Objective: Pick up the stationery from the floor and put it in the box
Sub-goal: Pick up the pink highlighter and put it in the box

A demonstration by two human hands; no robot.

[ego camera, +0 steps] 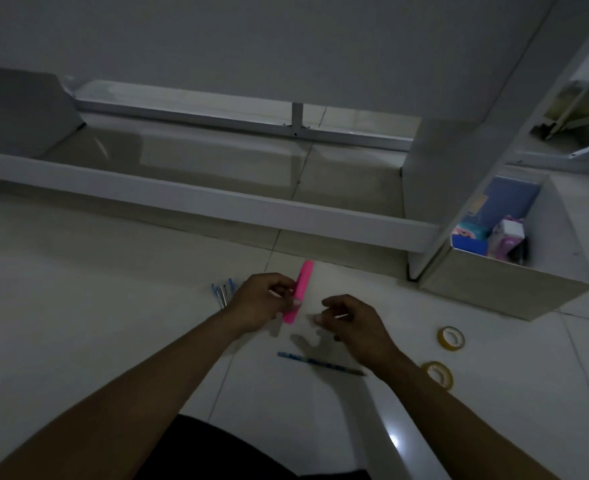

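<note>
Both hands hover low over the floor (95,271). Left hand (260,301) is pinching a pink highlighter (298,292); right hand (353,320) is loosely curled, empty, above a blue pencil (321,362).

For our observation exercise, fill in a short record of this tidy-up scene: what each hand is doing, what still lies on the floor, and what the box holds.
left hand: fingers closed on pink marker
right hand: curled, holds nothing visible
pens: bunch on floor, left of left hand
pencil: blue, flat on floor, near right wrist
tape rolls: two, on floor at right
box: white, open, at right beside desk leg; several items already inside
</note>
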